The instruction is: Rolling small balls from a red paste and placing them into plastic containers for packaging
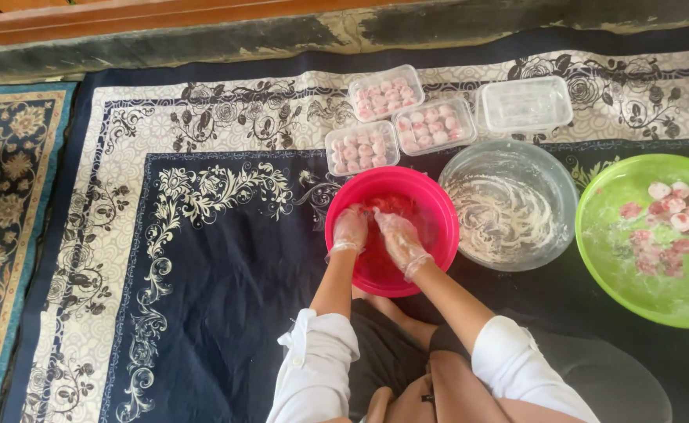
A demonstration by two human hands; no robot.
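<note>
Three bowls on the carpet (pixel 203 258): a red bowl (pixel 431 205) in the middle, a clear bowl (pixel 509 205) smeared with white flour or dough touching its right side, and a green bowl (pixel 634 258) further right, dusted white. About ten pink and white round sweets (pixel 677 210) in the green bowl, clustered toward its upper right. Four clear plastic boxes beyond the bowls: three filled boxes (pixel 362 147) packed with the same pink balls, lying close together, and one empty box (pixel 524 104) just to their right.

Dark blue carpet with cream floral borders, spread on the floor; a second carpet (pixel 8 188) in teal and gold at the left edge. Along the top, a worn concrete ledge (pixel 203 43) with a reddish wooden strip above it.

Two hands in thin clear plastic gloves, both down inside the red bowl, close together but not clasped. Left hand (pixel 350 230) curled near the bowl's left rim; right hand (pixel 400 241) just beside it, fingers bent toward a red mass at the bottom. Cannot tell whether either hand grips anything. White rolled sleeves (pixel 321 352) at the elbows, forearms bare, knees just below the bowl.
</note>
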